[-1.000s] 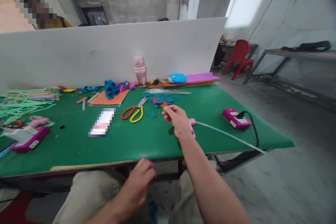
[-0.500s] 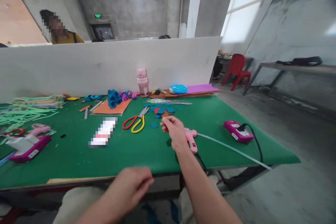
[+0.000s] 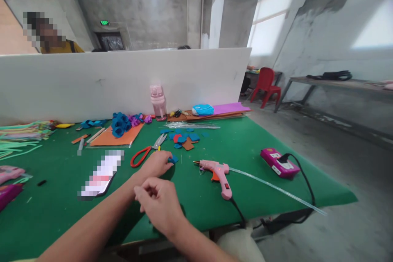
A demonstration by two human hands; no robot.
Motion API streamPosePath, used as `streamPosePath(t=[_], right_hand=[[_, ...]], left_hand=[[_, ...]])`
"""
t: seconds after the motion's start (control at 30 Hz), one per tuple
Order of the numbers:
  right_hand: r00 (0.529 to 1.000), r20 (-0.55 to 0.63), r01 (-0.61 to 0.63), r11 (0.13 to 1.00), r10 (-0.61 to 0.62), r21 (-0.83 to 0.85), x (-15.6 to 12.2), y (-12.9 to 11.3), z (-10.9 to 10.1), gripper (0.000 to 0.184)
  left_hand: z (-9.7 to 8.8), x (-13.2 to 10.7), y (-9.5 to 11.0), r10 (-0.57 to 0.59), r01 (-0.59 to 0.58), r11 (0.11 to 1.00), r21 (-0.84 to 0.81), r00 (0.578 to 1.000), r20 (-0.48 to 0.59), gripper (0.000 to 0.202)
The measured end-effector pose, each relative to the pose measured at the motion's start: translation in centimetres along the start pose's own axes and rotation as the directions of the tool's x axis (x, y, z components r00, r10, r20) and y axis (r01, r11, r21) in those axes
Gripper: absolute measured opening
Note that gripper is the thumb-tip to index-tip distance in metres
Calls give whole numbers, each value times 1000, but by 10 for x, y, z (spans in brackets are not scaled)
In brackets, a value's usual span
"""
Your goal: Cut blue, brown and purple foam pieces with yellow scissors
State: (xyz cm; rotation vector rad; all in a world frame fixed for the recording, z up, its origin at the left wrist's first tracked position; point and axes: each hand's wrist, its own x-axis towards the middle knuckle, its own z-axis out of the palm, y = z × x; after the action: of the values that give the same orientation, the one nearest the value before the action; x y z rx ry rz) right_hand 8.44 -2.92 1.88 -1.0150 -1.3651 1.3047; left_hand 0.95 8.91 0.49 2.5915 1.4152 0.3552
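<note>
My left hand (image 3: 157, 163) reaches over the green tabletop, its fingers closed at the edge of a small blue felt piece (image 3: 174, 159). Nearer to me, my right hand (image 3: 162, 202) hovers with curled fingers. Thumb and forefinger are together, and whatever lies between them is too small to make out. Scissors (image 3: 141, 157) with red and yellow handles lie just behind the left hand, which covers part of them. To the right rests a pink hot glue gun (image 3: 215, 168), a long clear glue stick (image 3: 270, 186) in its back. Felt scraps (image 3: 188, 142) lie beyond.
A magenta power strip (image 3: 279, 163) sits on the right with a black cord. On the left are a phone (image 3: 102, 174) and an orange sheet (image 3: 110, 137) bearing blue felt rolls (image 3: 120, 123). A pink bottle (image 3: 158, 102) stands by the white partition (image 3: 123, 77).
My left hand has risen from the table's front edge to the blue felt piece. My right hand has come back from the scraps, leftward and nearer, uncovering the glue gun. The view has shifted.
</note>
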Motion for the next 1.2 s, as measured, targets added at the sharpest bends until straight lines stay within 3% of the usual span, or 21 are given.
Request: streamPosePath(t=[0.27,0.43,0.57,0.7,0.87,1.03,1.2], right_hand=[[990,87,-121,986,112,111,-8,-7,9,20],[980,110,-184,969,167,165,-7,-12,11,20],[978,116,-194,965,175,177,-6,-9,14,21],[976,99,-208,967,195,145,-4,-8,12,21],[968,108,-239,963,226,125,-4,-11,5,20],[967,115,-243,961,229,133,-6,-14,2,19],[973,105,-218,966,205,142,-6,-17,-1,19]], left_hand=[[0,10,-4,-111,96,986,-139,988,-103,18],[-5,6,-17,-223,179,962,-206,951,-215,32],[-4,12,-17,-164,133,984,-115,933,-321,30],[3,18,-13,15,-22,999,-28,971,-237,26],[10,14,-13,153,-147,987,63,982,-114,32],[14,26,-13,178,-172,977,123,983,-39,36],[-3,37,-16,145,-133,982,136,986,-82,29]])
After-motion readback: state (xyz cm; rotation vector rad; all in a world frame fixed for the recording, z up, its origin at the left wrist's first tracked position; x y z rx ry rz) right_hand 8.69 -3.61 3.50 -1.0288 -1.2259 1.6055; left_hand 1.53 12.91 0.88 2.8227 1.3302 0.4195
